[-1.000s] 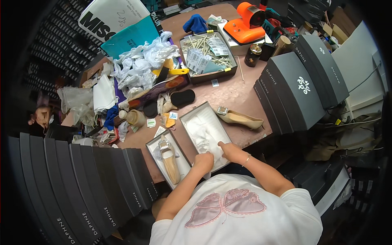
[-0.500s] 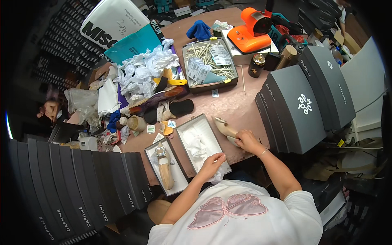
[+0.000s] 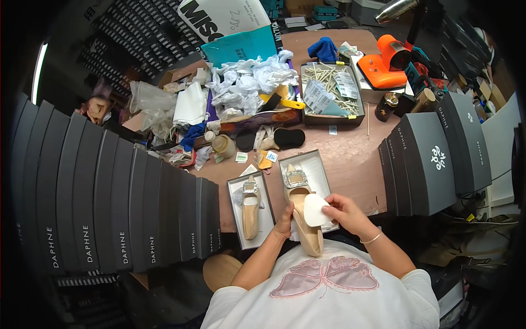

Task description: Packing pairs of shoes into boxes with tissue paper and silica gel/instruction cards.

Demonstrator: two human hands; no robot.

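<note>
My left hand (image 3: pixel 282 222) is closed on the side of a beige flat shoe (image 3: pixel 311 239), which has a sparkling square buckle on its toe. The shoe points away from me, above an open grey box (image 3: pixel 325 176) with a white inside. Between the fingers of my right hand (image 3: pixel 350 215) is a white rounded insert (image 3: pixel 315 210), held over the shoe's opening and hiding part of it. To the left, a matching beige shoe (image 3: pixel 250 220) with a buckle lies in a box lid or shallow tray (image 3: pixel 266 217).
Stacks of dark shoe boxes stand at left (image 3: pixel 115 203) and right (image 3: pixel 430 159). Farther back are a bin of crumpled white paper (image 3: pixel 246 82), a box of thin sticks (image 3: pixel 329 77), an orange device (image 3: pixel 383 68) and a dark jar (image 3: pixel 387 107). Black pads (image 3: pixel 289 138) lie mid-table.
The shoe has come from the table's right side to over the open box, and my left hand now grips it. The white insert now shows in my right hand. The view has shifted left.
</note>
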